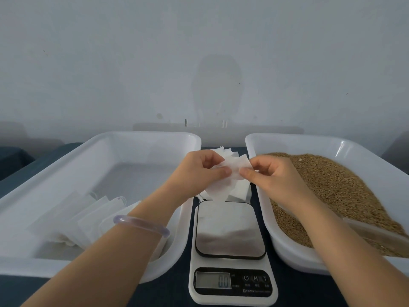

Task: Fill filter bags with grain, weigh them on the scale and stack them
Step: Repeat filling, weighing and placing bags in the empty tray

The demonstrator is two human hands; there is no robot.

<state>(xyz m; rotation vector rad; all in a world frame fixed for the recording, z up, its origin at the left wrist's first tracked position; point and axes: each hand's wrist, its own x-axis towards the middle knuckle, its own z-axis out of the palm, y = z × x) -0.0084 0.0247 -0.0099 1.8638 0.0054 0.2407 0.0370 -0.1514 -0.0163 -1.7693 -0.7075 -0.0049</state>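
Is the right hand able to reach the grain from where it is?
Probably yes. The right hand is above the near edge of the grain in the open tray, with nothing covering it. But it and the left hand pinch the filter bags, so it must let go first.

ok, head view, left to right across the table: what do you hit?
left tray, with stacked filter bags in it → scale → right tray of grain. The left hand and right hand pinch the held filter bag over the scale's far edge, overlapping the middle, so unplaced.
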